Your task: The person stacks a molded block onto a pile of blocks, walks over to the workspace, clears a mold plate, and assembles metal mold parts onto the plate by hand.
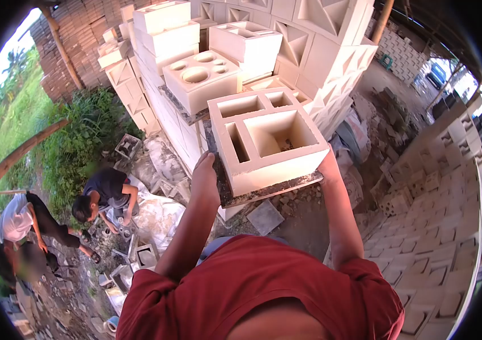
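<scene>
A pale concrete vent block (278, 166) with square and rectangular openings rests upright on a dark, rough board (271, 192) in front of me. My left hand (206, 170) is closed on the board's left side, the thumb showing near the block. At the right corner my right hand (329, 165) grips the board's edge, its fingers mostly hidden under and behind it. Just beyond the held block, a block with round holes (210, 93) sits on another board on top of the stack. Behind that stands a block with several openings (249, 42).
Tall stacks of patterned blocks (314, 42) rise ahead, and more block rows (422, 243) line the right side. Two people (108, 195) bend over the ground at left, near a white sheet (159, 212). Rubble and a loose square slab (265, 217) lie below.
</scene>
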Motion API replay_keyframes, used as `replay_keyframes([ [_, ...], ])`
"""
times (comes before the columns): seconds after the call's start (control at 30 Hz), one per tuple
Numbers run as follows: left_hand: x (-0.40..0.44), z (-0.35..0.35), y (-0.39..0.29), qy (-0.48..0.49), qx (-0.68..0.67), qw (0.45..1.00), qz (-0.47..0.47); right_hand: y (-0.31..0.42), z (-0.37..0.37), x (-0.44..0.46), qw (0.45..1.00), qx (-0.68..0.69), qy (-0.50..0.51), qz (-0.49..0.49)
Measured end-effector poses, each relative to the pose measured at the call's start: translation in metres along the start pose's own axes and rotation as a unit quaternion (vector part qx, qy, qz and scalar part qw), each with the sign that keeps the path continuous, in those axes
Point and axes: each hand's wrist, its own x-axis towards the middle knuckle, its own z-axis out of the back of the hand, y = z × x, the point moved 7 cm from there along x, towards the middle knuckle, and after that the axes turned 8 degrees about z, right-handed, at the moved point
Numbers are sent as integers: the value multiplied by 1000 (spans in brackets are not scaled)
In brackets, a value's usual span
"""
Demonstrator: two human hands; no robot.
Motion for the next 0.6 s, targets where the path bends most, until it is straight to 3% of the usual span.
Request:
replay_keyframes([
  [0.03, 3, 1, 3, -25, -7, 1000, -9, -3, 2, 9, 999, -31, 10, 8],
  [0.07, 2, -4, 5, 16, -18, 999, -32, -9, 3, 15, 1000, 2, 13, -10],
  [0.17, 4, -9, 12, -58, -17, 998, -30, -12, -3, 35, 996, 63, 22, -59],
  [0.3, 14, -13, 29, -81, -84, 993, -33, -27, 3, 59, 992, 46, 60, -99],
  [0.4, 19, -25, 41, -36, -114, 992, -42, -15, 2, 73, 992, 14, 92, -87],
  [0.53, 18, -31, 44, -46, -126, 987, -86, -37, 5, 94, 987, 7, 153, -39],
  [0.6, 23, -26, 44, -73, -132, 982, -111, -51, 4, 98, 985, 29, 156, -71],
])
